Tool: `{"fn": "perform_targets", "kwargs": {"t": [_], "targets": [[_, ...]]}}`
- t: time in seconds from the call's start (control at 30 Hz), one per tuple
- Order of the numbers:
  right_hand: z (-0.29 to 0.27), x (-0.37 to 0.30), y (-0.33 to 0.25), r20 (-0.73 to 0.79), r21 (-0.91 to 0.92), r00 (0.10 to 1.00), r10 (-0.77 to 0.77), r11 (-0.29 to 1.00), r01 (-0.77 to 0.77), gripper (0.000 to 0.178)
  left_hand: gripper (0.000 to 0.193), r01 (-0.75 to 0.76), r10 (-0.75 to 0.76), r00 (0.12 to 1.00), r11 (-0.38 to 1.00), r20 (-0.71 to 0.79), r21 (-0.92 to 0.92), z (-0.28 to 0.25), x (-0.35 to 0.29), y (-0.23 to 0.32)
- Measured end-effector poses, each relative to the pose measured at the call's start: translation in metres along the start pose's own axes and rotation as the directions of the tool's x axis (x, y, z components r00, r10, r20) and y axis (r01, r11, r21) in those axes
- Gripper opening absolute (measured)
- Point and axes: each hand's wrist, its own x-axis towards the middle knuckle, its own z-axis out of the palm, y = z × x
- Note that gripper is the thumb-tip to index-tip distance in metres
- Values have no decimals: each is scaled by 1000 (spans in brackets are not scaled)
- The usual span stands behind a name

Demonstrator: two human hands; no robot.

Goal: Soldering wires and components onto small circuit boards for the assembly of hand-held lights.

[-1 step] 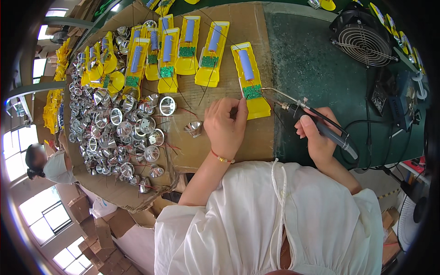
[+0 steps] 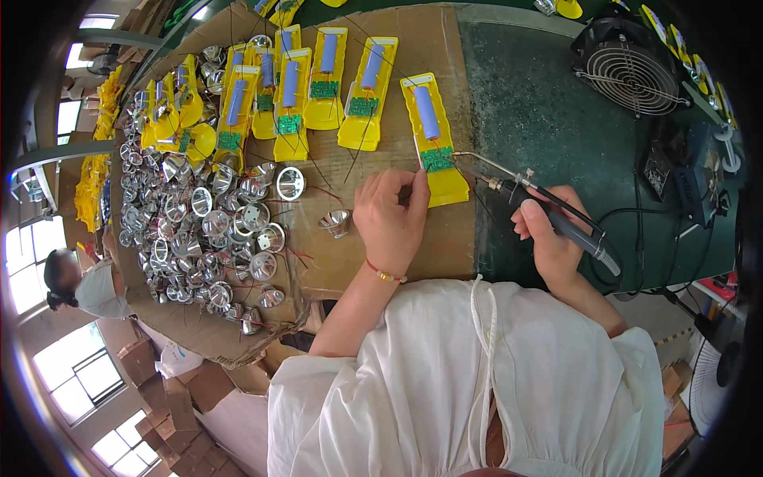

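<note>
I see the person's left hand point(image 2: 389, 210) curled, thumb point(image 2: 419, 195) pointing forward beside bent fingers point(image 2: 383, 188), the left forearm point(image 2: 350, 318) slanting inward; the right hand point(image 2: 555, 240) is closed in a pen-like grip, its thumb on top.

In front of me the desk point(image 2: 540, 103) shows its dark green, scuffed top on the right, while a flat brown cardboard sheet point(image 2: 441, 246) covers the part to my left. On that sheet I have one yellow housing point(image 2: 449, 189) lying apart, a cluster of other yellow housings point(image 2: 359, 135) toward the far side, and a loose silver reflector point(image 2: 335, 223) nearer me. On the green part, toward the right, stand a black fan point(image 2: 628, 79) with a round wire guard and a dark boxy unit point(image 2: 701, 183), with a black cable point(image 2: 640, 230) trailing beside it.
</note>
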Motion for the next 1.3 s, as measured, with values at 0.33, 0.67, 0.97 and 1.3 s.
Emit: {"fn": "perform_targets", "kwargs": {"t": [0.33,0.67,0.97,1.3], "targets": [[-3,-2,1,3,-6,1000,10,1000,-10,18,13,69,-68,997,997,33,-33,-3,-2,1],[0,-2,2,0,-54,1000,-8,999,8,16,8,121,-84,983,965,161,-234,-7,3,8],[-2,-4,6,41,-123,998,-55,991,60,15,9,141,-100,980,959,173,-245,-4,3,8],[-9,1,6,-8,77,1000,-1,997,2,16,9,121,-91,984,973,155,-198,-10,12,10]]}}
